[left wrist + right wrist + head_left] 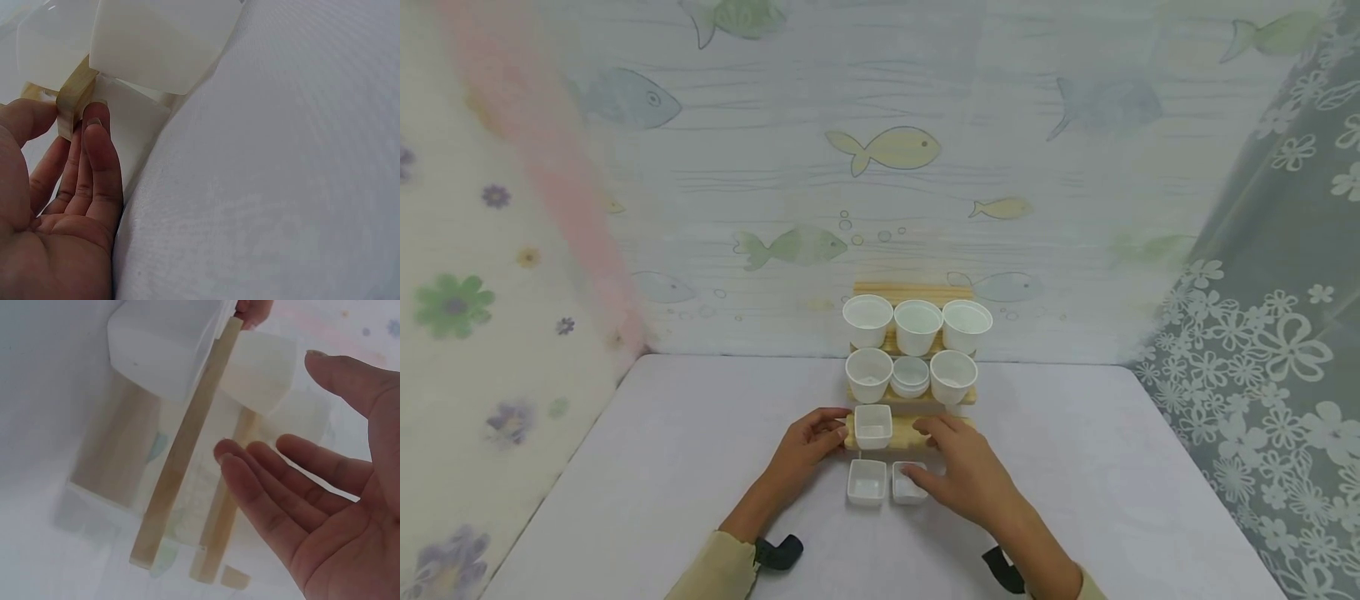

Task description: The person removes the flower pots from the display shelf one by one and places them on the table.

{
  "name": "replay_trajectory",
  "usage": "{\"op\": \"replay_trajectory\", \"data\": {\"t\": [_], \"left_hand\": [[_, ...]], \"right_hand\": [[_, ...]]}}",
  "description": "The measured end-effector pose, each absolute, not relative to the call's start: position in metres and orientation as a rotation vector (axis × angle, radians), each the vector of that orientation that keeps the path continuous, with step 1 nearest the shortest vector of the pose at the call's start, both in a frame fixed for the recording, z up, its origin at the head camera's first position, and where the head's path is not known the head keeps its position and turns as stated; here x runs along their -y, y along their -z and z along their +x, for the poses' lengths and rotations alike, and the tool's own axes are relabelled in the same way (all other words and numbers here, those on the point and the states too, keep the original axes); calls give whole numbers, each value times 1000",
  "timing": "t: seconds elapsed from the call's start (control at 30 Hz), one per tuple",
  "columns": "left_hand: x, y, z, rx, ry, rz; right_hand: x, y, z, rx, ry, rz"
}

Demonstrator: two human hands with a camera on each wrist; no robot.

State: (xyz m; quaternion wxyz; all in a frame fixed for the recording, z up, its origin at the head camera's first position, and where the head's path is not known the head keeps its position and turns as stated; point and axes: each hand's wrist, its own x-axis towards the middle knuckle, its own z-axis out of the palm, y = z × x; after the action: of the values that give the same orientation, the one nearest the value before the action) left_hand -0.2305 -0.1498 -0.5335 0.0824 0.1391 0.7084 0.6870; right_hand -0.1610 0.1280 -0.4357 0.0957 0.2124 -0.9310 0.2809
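A tiered wooden rack [904, 435] stands on the table, with a white square cup [873, 429] on the left of its lowest step. My left hand [808, 446] pinches that step's left end between thumb and fingers; in the left wrist view the wooden edge [76, 90] sits in this grip. On the right, my right hand [966, 471] is spread over the step's other side, holding nothing; the right wrist view shows its fingers [250, 487] apart from the wood. Two more square cups, one left [867, 485] and one right [910, 493], stand before the rack, the right one partly behind my thumb.
Round white cups fill the upper steps: several large ones, such as the middle top cup [918, 329], and a smaller stacked-looking one [910, 377] between two others. Behind the white-covered table [715, 433] rises a fish-patterned backdrop [760, 167]. A flowered curtain [1270, 400] hangs at right.
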Motion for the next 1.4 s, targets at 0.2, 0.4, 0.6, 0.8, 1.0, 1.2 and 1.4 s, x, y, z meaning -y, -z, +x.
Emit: {"op": "replay_trajectory", "data": {"t": [0.2, 0.4, 0.6, 0.8, 1.0, 1.2, 1.4], "left_hand": [[151, 535, -231, -2110, -2053, 399], [151, 535, -230, -2106, -2052, 407], [152, 536, -231, -2108, -2050, 417], [152, 536, -231, -2094, -2048, 426], [152, 535, -231, -2091, -2049, 427], [152, 538, -233, -2085, -2053, 427], [152, 540, -234, -2092, -2049, 433]], "right_hand": [[-125, 436, -165, 2677, -867, 673], [-118, 434, -169, 2662, -934, 659], [-112, 435, -174, 2681, -971, 641], [-108, 438, -180, 2672, -1003, 669], [-103, 442, -187, 2641, -976, 695], [-100, 446, -190, 2649, -999, 677], [-96, 449, -194, 2692, -992, 648]]}}
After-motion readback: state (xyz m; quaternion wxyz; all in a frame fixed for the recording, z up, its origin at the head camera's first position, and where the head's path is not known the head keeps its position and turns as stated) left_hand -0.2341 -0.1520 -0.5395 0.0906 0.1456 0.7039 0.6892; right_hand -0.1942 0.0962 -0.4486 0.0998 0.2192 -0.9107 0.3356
